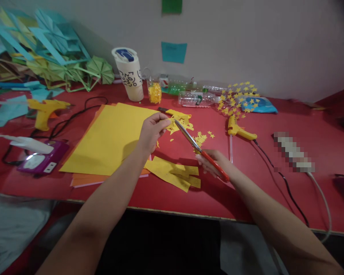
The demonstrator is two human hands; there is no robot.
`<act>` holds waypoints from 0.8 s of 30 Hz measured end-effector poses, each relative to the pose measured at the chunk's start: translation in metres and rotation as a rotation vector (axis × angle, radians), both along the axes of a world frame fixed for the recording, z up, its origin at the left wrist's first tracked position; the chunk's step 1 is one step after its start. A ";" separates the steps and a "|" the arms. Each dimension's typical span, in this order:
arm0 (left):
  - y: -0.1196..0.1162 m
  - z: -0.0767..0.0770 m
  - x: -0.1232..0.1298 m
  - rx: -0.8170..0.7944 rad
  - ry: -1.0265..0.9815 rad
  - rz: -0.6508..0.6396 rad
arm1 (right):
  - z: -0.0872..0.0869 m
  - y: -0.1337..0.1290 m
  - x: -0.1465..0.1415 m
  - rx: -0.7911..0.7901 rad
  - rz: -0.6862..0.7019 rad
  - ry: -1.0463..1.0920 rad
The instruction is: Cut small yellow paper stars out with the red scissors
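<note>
Btwn hands, near side: overlapping yellow paper strips [172,173]. R hand [220,158] grips red-handled metal scissors [197,145]; L hand [153,128] pinches small yellow paper piece [172,122] at scissors' tips, prob. light, floppy, easily torn; best held by edge. Just past L hand: jagged yellow paper offcuts [183,119].

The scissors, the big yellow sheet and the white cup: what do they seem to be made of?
Scissors: blades seemingly metal, by their grey sheen; handle probably plastic, smooth and red.
Sheet: likely paper or thin card, matt, flat, straight-edged.
Cup: smooth, pale; plastic or coated metal, the look leaves it open.
</note>
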State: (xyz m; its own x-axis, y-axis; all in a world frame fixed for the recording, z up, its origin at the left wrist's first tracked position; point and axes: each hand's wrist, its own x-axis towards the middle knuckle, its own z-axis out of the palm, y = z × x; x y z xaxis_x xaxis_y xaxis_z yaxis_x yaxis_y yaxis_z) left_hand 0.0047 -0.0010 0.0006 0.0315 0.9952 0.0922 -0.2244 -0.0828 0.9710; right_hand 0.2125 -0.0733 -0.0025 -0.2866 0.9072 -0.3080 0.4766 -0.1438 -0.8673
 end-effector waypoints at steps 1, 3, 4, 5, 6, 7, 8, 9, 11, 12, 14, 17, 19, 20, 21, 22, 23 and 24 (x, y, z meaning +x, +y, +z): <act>0.000 0.000 0.000 0.007 0.006 0.005 | 0.000 0.000 0.000 -0.006 -0.009 -0.005; 0.001 -0.001 0.000 0.020 0.025 0.013 | 0.000 -0.001 -0.001 -0.016 -0.024 -0.006; 0.001 -0.002 0.000 0.025 0.039 0.017 | 0.000 -0.001 -0.001 -0.022 -0.027 0.001; 0.001 -0.002 0.000 0.028 0.057 0.020 | 0.000 -0.001 -0.001 -0.027 -0.030 0.008; 0.001 -0.003 0.001 0.034 0.076 0.025 | 0.000 -0.002 -0.002 -0.032 -0.032 0.017; 0.002 -0.004 0.001 0.049 0.093 0.042 | 0.000 -0.002 -0.002 -0.036 -0.035 0.028; 0.002 -0.004 0.002 0.076 0.109 0.075 | 0.000 -0.002 -0.003 -0.041 -0.037 0.042; 0.002 -0.005 0.002 0.115 0.127 0.125 | -0.001 -0.002 -0.003 -0.047 -0.042 0.056; 0.001 -0.004 0.003 0.218 0.161 0.256 | -0.001 -0.001 -0.004 -0.057 -0.059 0.089; 0.000 -0.003 0.003 0.265 0.177 0.309 | -0.001 -0.001 -0.004 -0.060 -0.070 0.106; -0.005 0.000 0.003 0.325 0.207 0.321 | -0.001 0.000 -0.004 -0.056 -0.094 0.135; -0.012 0.003 0.006 0.305 0.276 0.066 | 0.000 0.000 -0.005 -0.039 -0.103 0.172; -0.014 0.002 0.009 0.202 0.306 -0.156 | 0.001 -0.001 -0.006 -0.032 -0.073 0.192; -0.014 0.000 0.011 0.138 0.285 -0.232 | 0.000 -0.002 -0.006 -0.030 -0.055 0.198; -0.013 -0.001 0.012 0.081 0.238 -0.270 | 0.000 -0.002 -0.006 -0.028 -0.039 0.196; -0.012 -0.003 0.013 0.037 0.174 -0.271 | -0.001 -0.002 -0.007 -0.027 -0.035 0.189; -0.011 -0.005 0.014 0.005 0.108 -0.255 | -0.002 -0.002 -0.007 -0.032 -0.038 0.176; -0.009 -0.006 0.014 -0.016 0.050 -0.225 | -0.004 -0.003 -0.007 -0.029 -0.045 0.154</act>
